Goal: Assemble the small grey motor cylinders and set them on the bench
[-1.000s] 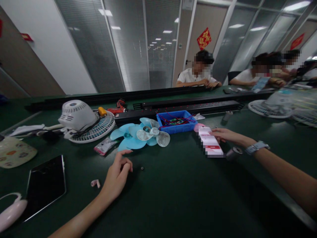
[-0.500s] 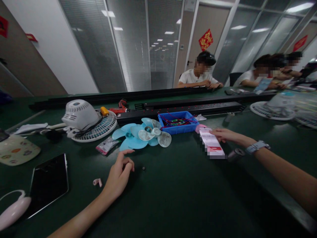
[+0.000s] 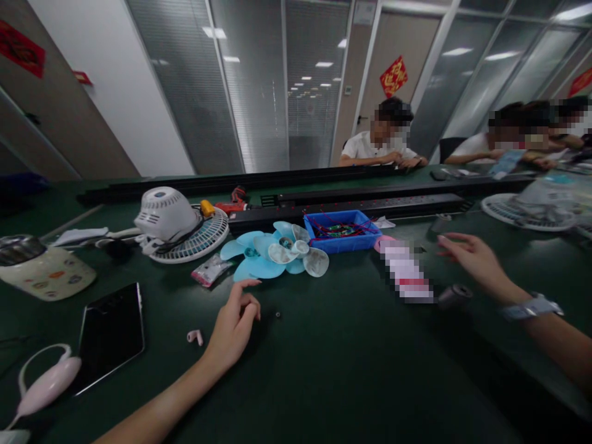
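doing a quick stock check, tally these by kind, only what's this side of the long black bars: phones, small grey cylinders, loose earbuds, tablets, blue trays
phone: 1
small grey cylinders: 2
loose earbud: 1
tablet: 1
blue tray: 1
total: 6

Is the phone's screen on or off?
On: the phone by the right hand shows a bright display with a red band, though pixelated.
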`<state>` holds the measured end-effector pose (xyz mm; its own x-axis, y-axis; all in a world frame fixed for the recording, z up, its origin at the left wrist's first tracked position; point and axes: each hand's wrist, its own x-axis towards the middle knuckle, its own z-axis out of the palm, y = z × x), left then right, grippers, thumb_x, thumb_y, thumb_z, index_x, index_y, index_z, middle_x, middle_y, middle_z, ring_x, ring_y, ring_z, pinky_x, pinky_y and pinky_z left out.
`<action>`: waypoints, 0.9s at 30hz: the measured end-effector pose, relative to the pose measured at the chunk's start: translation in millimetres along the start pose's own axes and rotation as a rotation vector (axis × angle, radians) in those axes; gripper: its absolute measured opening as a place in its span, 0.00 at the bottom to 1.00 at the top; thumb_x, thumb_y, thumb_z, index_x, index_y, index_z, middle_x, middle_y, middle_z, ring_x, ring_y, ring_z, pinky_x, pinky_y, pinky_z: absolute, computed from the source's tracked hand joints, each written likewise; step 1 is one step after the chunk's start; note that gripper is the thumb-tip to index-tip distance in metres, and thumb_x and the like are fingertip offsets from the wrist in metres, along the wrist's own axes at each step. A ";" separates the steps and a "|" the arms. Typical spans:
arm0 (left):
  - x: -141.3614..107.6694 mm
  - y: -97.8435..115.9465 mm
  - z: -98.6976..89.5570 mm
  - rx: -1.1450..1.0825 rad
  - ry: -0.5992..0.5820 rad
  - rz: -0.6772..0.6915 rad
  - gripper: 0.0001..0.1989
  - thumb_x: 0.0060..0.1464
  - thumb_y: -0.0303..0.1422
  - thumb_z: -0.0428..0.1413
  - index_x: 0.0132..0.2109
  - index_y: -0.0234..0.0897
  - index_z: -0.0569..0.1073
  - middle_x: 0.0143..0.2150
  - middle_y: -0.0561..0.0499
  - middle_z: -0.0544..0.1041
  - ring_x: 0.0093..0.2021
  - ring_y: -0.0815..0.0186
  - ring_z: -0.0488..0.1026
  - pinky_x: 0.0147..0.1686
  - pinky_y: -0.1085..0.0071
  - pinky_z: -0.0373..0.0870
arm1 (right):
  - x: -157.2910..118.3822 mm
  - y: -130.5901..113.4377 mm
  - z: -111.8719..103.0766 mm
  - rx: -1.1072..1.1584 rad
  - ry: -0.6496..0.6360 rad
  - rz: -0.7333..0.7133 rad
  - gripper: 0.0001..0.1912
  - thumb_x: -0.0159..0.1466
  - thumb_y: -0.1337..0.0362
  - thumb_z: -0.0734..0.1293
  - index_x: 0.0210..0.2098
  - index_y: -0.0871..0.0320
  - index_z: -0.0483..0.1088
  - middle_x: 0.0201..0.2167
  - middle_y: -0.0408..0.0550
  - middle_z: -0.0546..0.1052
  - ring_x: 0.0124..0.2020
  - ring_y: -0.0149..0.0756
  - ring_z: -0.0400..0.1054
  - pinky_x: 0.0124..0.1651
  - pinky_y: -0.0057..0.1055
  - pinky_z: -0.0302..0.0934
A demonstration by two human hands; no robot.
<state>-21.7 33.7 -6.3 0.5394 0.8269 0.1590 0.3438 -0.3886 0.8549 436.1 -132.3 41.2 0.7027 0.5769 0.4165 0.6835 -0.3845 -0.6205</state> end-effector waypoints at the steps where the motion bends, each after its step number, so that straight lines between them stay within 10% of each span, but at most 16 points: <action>1: -0.2 0.3 0.1 -0.008 0.003 -0.002 0.18 0.58 0.31 0.43 0.55 0.40 0.59 0.26 0.58 0.67 0.28 0.65 0.66 0.34 0.69 0.61 | -8.5 -6.5 -8.9 0.007 0.089 0.009 0.22 0.67 0.59 0.63 0.52 0.71 0.64 0.38 0.62 0.74 0.34 0.33 0.72 0.32 0.24 0.62; 4: -1.2 1.7 -0.1 -0.021 0.009 -0.007 0.18 0.57 0.30 0.44 0.55 0.40 0.60 0.26 0.59 0.67 0.28 0.65 0.66 0.34 0.69 0.61 | -45.5 -44.7 -27.7 -0.047 0.230 -0.270 0.16 0.66 0.58 0.64 0.50 0.59 0.68 0.43 0.53 0.74 0.41 0.35 0.70 0.44 0.30 0.63; 10: -2.6 2.7 -0.8 -0.041 0.026 0.002 0.18 0.56 0.29 0.44 0.54 0.39 0.60 0.26 0.59 0.67 0.27 0.65 0.66 0.33 0.70 0.61 | -129.4 -146.0 23.3 -0.101 -0.451 -1.121 0.19 0.71 0.66 0.55 0.61 0.53 0.60 0.60 0.44 0.63 0.58 0.33 0.59 0.58 0.36 0.60; 18: -2.2 2.6 1.8 -0.081 0.038 0.042 0.17 0.56 0.26 0.44 0.53 0.37 0.61 0.25 0.59 0.67 0.27 0.66 0.67 0.35 0.70 0.62 | -159.8 -193.0 121.5 -0.065 -0.637 -1.274 0.24 0.65 0.75 0.58 0.61 0.65 0.62 0.61 0.50 0.61 0.60 0.38 0.58 0.59 0.40 0.62; 27: -2.9 1.9 1.3 -0.062 0.038 0.051 0.18 0.56 0.26 0.44 0.54 0.37 0.61 0.25 0.59 0.66 0.27 0.66 0.67 0.35 0.70 0.62 | -158.4 -191.8 141.6 0.038 -0.512 -1.292 0.17 0.66 0.77 0.57 0.50 0.64 0.71 0.49 0.50 0.73 0.46 0.36 0.70 0.46 0.34 0.67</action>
<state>-21.6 30.0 -5.8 0.5248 0.8222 0.2205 0.2680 -0.4054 0.8740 165.7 -47.9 0.2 -0.5711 0.7049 0.4207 0.7748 0.6322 -0.0074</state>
